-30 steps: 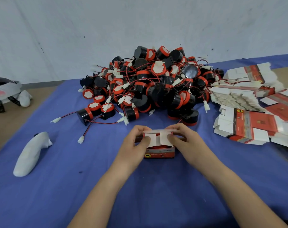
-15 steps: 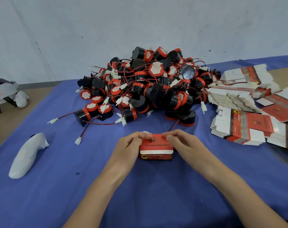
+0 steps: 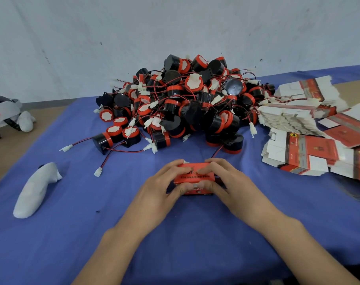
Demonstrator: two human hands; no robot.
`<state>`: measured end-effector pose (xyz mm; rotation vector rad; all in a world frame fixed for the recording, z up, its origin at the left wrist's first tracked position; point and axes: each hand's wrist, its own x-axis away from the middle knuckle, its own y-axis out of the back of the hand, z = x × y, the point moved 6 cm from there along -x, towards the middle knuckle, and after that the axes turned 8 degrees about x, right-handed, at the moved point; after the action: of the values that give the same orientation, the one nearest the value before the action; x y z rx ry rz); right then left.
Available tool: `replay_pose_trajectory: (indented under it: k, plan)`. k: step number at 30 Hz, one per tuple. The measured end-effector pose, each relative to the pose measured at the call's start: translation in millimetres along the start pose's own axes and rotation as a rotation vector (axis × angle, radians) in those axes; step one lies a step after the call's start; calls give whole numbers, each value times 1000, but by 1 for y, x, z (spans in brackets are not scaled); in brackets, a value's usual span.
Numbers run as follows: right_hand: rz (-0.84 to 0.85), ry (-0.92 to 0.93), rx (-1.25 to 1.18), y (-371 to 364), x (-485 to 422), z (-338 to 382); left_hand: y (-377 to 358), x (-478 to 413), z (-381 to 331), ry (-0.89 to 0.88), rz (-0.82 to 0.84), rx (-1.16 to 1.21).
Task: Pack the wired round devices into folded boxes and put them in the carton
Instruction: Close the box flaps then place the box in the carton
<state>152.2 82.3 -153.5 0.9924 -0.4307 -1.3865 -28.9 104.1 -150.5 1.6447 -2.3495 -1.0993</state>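
Desk [image 3: 195,233] covered by a blue cloth [image 3: 76,239]; bare tan surface shows at the far left edge. White handheld controller [image 3: 34,192] lies on the cloth at left, long axis running toward the back. White-and-grey headset [image 3: 4,112] with black straps rests off the cloth at far left, a second white controller [image 3: 26,121] touching it. Whitish wall [image 3: 134,38] behind, marked with small dark specks.

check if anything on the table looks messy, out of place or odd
The flat box blanks at the right lie in slumped, fanned-out stacks, not squared. The round devices sit in one tangled heap, wires crossing. A white handheld controller lies at the left, unrelated to the packing. The red box held by both hands looks fine.
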Motion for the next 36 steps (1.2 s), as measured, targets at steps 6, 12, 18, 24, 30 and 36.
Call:
replay_pose_trajectory:
  k: [6,12,18,24,30,36]
  plan:
    - [14,-1,-126,3,3,1,3,1,0,5,-36,93]
    - [-15,-58,-201,4,-2,1,7,-4,-7,-4,-105,139]
    - [-13,-41,-223,3,-3,-2,5,-4,0,32,-61,188]
    - [15,15,-215,1,2,-1,0,2,-4,0,26,173]
    - [-26,88,-153,4,6,7,1,6,-10,6,-35,261]
    - [27,82,-49,6,9,1,2,7,-5,19,36,161]
